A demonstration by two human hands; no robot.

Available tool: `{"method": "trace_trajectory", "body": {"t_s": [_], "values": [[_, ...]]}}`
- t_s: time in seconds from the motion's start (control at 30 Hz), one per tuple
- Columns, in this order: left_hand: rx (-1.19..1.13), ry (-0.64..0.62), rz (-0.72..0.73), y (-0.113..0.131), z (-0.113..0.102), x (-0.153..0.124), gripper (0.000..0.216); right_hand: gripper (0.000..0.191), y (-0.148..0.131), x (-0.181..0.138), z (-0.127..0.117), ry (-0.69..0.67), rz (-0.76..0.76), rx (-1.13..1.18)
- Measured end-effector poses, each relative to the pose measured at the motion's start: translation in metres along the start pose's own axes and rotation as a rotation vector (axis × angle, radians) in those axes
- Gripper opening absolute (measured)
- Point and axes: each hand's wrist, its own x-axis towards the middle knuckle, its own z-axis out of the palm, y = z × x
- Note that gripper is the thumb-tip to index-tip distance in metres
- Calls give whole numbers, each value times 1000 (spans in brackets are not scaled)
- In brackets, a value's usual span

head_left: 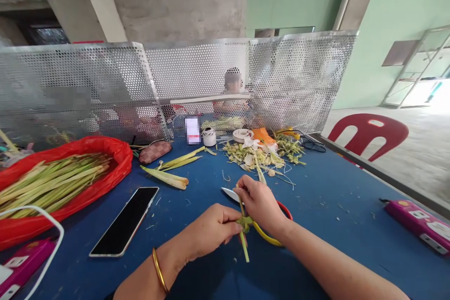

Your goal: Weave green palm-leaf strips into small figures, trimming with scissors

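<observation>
Between my two hands is a small piece made of green plant strips (pixel 245 221), with one strip hanging down toward me. My left hand (pixel 214 227), below a gold bangle (pixel 160 269), pinches it from the left. My right hand (pixel 259 204) is closed on the upper end of a strip, its fingertips together. Under my right hand lies a pair of scissors (pixel 269 235) with red and yellow handles; its blade tip shows to the left and the rest is partly hidden.
A red plastic bag (pixel 119 154) holds many green stalks at the left. A phone (pixel 124 222) lies beside it. Plant scraps (pixel 246 154) are heaped at the back, before a perforated metal screen (pixel 197 65). A purple power strip (pixel 418 225) is at the right. Behind the screen sits a person (pixel 232 103).
</observation>
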Motion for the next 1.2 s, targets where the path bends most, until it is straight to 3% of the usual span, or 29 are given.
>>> {"method": "trace_trajectory", "body": {"t_s": [0.1,0.3,0.47,0.57,0.7,0.77,0.87,0.93,0.97,1.1,1.2], "values": [[-104,1,5,-3,4,2,26,15,-1,0,1,3,5,19],[-200,121,-96,-8,19,8,35,13,-2,-1,2,-18,-89,40],[-354,231,-71,-9,10,10,36,17,4,6,-13,43,-131,0],[-433,348,-29,-10,1,10,40,23,5,10,-22,-16,-281,-59],[-515,344,-16,-15,-3,11,41,24,9,13,-21,-70,-418,-64],[-582,365,-46,-15,-2,12,42,18,11,12,-18,43,-401,-85],[-762,483,-74,-13,-2,12,46,12,11,1,-14,327,-382,-126],[-890,558,-33,-12,-3,12,50,15,8,-8,-11,382,-377,-62],[-942,588,0,-12,-3,13,51,19,5,-13,-7,364,-365,1],[-1061,649,133,-11,2,17,51,23,-5,-23,18,-61,-144,348],[-1066,619,171,-12,12,20,49,34,-12,-23,39,-138,79,609]]}}
